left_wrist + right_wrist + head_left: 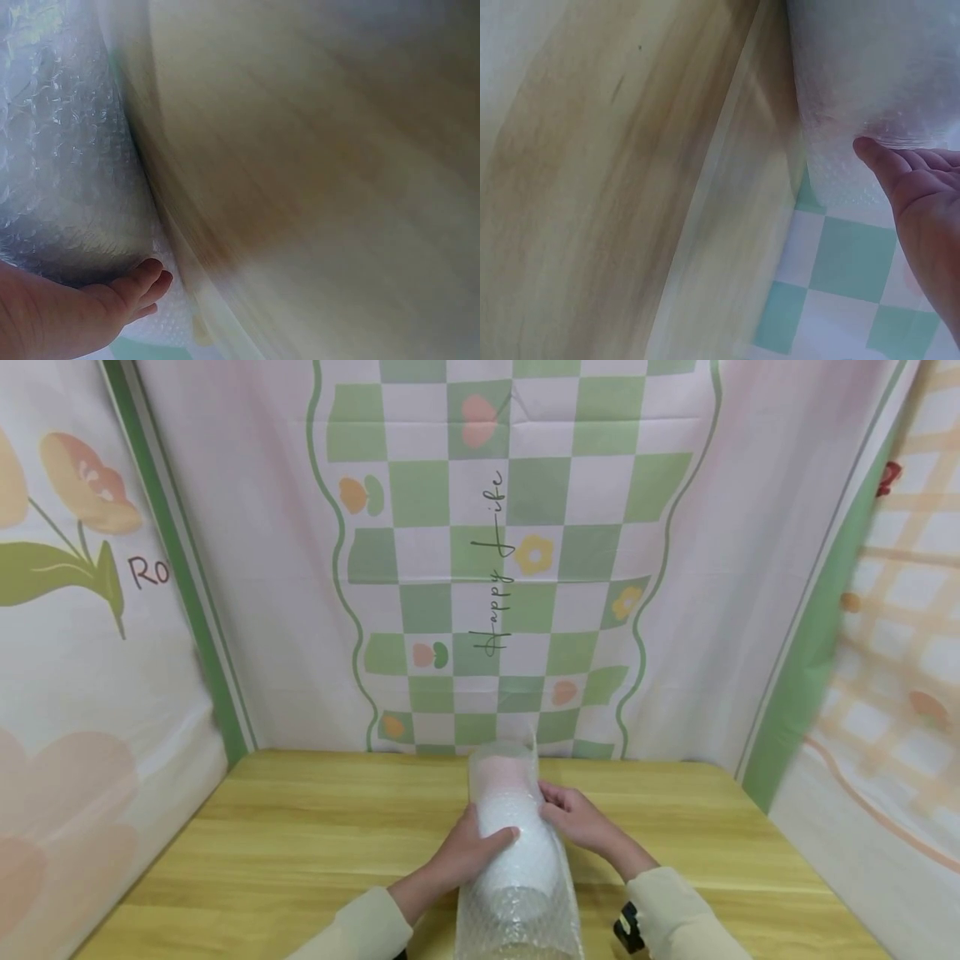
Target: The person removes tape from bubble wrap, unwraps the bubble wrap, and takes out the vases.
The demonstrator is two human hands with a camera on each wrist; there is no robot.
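A white, rounded object with a pinkish far end lies inside clear bubble wrap point(517, 852) on the table; its kind is hard to make out through the layers. My left hand point(468, 852) grips the wrapped object from the left, its thumb laid across the top. On the far right side, my right hand point(577, 818) holds the edge of the wrap between bent fingers and thumb. In the left wrist view the bubble wrap point(67, 150) rises beside the fingers point(139, 285). The right wrist view has the fingertips point(866, 146) against the film.
The wood-grain table point(337, 810) reaches to a hanging cloth point(540, 610) with green and white checks at the back. Printed cloths also hang on the left point(67, 693) and right point(885, 693). Loose wrap extends toward the table's near side.
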